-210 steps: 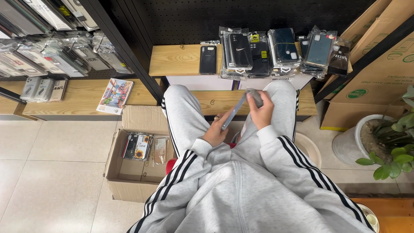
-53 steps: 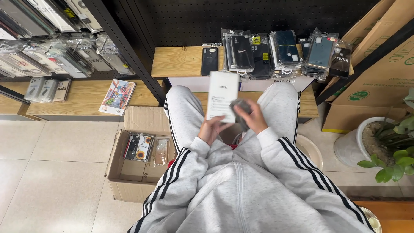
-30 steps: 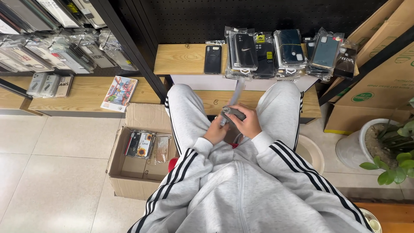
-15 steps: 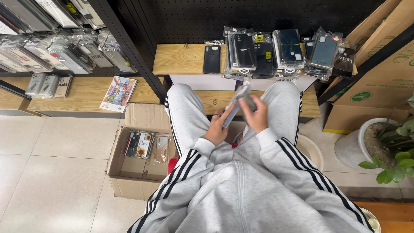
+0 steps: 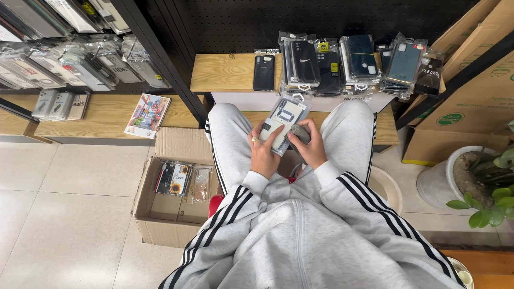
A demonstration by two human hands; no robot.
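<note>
The person's left hand (image 5: 263, 151) grips the near left edge of a packaged phone case (image 5: 285, 122), thumb across its face, and holds it flat and slightly tilted above the lap between the knees. The right hand (image 5: 308, 145) is closed around a small grey object (image 5: 301, 132) pressed against the packet's right edge; what that object is cannot be told.

The packet looks light and thin, its clear wrap probably slick and crinkly, the case inside stiff enough to hold by one edge. A pinch along a long side seems the surest grip.

There is open room just over the thighs. Farther off, the wooden shelf (image 5: 222, 72) carries a dark loose case (image 5: 263, 73) and a crowded row of bagged cases (image 5: 353, 64). On the left, an open cardboard box (image 5: 160, 219) sits on the floor; on the right stands a potted plant (image 5: 479, 184).
</note>
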